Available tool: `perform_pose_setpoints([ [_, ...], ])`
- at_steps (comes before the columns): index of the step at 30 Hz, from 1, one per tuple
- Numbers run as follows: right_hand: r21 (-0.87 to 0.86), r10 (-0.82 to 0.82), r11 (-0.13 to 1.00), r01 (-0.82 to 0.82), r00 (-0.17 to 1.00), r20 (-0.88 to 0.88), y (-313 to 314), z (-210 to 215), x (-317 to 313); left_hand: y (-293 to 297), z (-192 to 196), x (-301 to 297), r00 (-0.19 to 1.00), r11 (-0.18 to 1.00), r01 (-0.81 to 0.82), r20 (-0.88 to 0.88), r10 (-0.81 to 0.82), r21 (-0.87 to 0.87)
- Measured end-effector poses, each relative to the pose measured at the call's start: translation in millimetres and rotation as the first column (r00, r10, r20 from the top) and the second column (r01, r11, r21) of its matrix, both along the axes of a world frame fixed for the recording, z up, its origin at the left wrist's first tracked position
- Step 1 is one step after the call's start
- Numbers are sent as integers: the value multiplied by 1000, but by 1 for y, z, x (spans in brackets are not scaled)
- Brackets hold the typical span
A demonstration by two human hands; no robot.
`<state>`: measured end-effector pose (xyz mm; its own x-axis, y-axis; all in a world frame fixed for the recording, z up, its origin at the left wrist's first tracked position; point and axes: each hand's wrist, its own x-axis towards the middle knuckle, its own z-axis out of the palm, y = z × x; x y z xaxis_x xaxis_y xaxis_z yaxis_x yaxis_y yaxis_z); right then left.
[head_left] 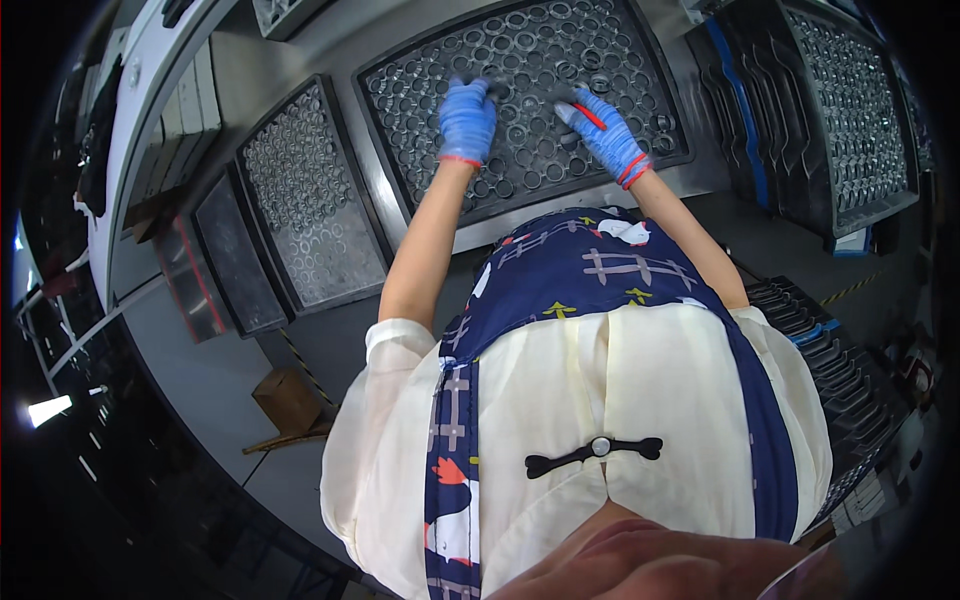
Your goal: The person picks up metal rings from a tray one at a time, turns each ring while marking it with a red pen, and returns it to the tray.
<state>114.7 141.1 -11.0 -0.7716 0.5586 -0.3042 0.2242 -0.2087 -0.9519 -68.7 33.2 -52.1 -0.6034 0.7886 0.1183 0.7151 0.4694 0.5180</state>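
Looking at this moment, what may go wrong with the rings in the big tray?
The gloved left hand is low over closely set rings, so it might nudge some out of place. The slim red item in the right hand could slip and scratch a ring. The apron appears near the tray; leaning in might bump it.

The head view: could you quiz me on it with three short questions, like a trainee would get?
1. True or false: the left hand and the right hand both wear blue fabric gloves with red cuffs.
2. The large black rectangular tray beneath them holds: (A) wooden blocks; (B) small grey ring-shaped pieces; (C) folded cloths?
3. Against which hand does a slim red object show?

Key: 1. True. 2. B. 3. The right hand.
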Motion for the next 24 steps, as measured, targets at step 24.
perform_pose_setpoints([
  [24, -323, 131, 912, -254, 924, -358, -9, 56, -3, -32, 114, 72, 567, 872, -243, 792, -227, 425],
])
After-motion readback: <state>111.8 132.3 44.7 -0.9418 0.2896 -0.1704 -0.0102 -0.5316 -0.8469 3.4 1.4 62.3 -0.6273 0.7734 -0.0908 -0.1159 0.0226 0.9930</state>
